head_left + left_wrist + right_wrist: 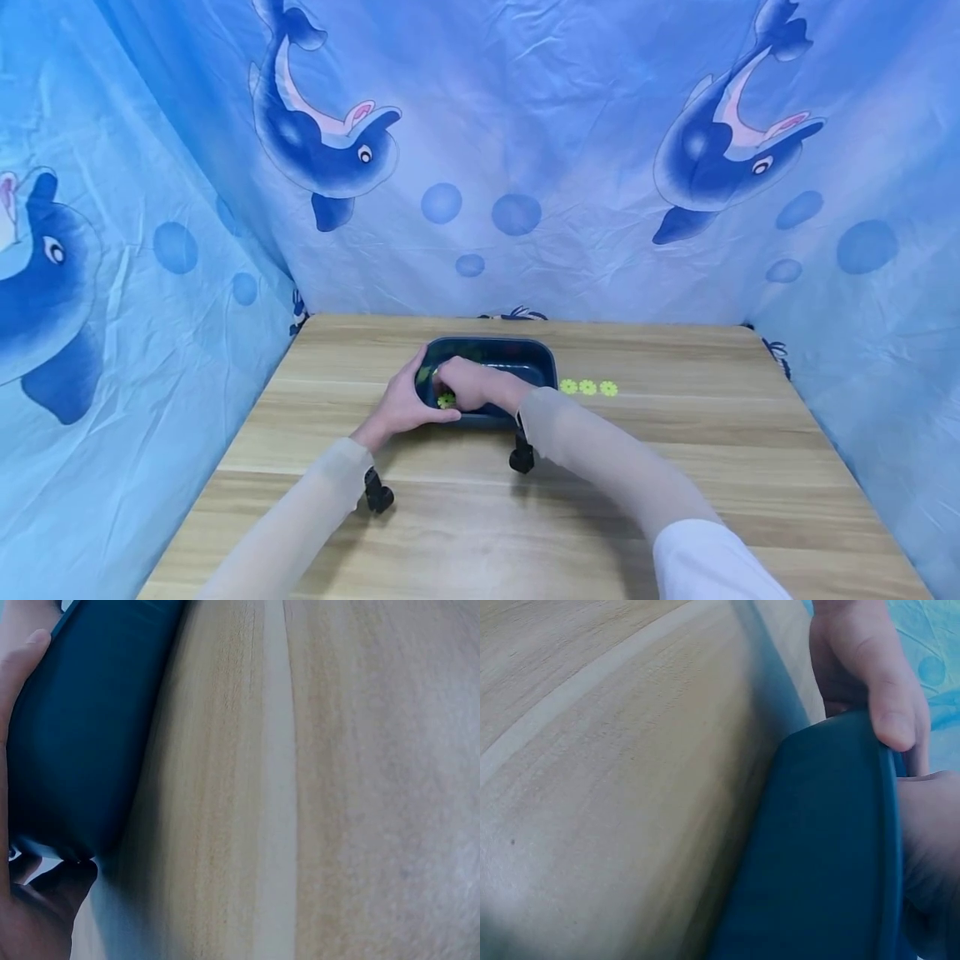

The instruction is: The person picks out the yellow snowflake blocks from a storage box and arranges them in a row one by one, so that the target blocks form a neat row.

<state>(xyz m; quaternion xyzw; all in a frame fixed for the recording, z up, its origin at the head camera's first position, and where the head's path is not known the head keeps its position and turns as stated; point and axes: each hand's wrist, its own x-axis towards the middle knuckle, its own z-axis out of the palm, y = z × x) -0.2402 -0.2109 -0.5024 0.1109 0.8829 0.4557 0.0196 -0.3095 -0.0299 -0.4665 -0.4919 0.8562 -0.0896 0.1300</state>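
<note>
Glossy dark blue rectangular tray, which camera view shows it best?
Head view: it looks into the tray, partly covered by the left hand and right hand. Both wrist views show only outer wall and some rim.

— How is the left hand being held?
— Its thumb is being spread apart from the fingers.
— And the right hand?
— It is being pointed leftward, its fingers being curled.

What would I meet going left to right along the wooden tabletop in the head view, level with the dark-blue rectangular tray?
Bare left grip → dark-blue rectangular tray → first yellow-green flower-shaped piece → second piece → third piece. Left out for overlapping the tray: right grip, another flower.
</note>
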